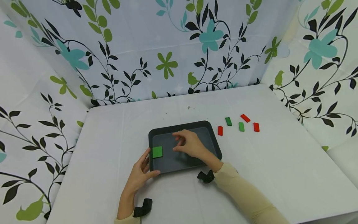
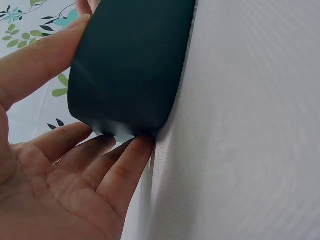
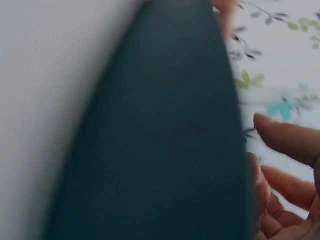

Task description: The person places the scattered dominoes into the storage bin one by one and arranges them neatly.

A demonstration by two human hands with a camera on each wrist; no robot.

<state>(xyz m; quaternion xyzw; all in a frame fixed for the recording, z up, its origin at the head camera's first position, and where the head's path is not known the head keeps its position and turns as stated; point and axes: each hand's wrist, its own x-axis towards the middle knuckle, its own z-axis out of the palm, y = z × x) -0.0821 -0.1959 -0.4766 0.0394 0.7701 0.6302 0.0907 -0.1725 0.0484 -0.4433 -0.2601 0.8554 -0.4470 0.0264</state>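
1. Around us hangs a white cloth (image 1: 179, 43), printed with black stems, green leaves and teal flowers, on the far side and both flanks.
2. Below it spreads our white table (image 1: 112, 133), its covering faintly creased.
3. The dark tray (image 1: 170, 163) lies flat on the table, a little skewed, its long side toward us.
4. Our right hand (image 1: 190, 144) hovers over the middle of the tray. Thumb and forefinger stand apart with nothing visible between them; the other fingers bend loosely inward. We judge the step in hand to be laying pieces in the tray, at a pause between two of them.
5. Our left hand (image 1: 141, 169) clasps the tray's near left corner: thumb along the near side, fingertips against the outer wall of the left end. We take this as steadying.
6. A small black fitting sits by each wrist, the right one (image 1: 206, 176) just off the tray's near side, the left one (image 1: 143, 207) nearer to us.
7. The green square (image 1: 157, 152) lies inside the tray, against its left end. Whether it is one piece or two side by side, we cannot tell.
8. Five small tiles lie apart on the table past the tray's right end: three red, at the near left (image 1: 220, 130), far side (image 1: 245, 118) and right (image 1: 256, 127), and two green, left (image 1: 228, 121) and middle (image 1: 241, 127). In our judgement, the next move calls for a light fingertip pinch on one flat tile, with the tray held steady.
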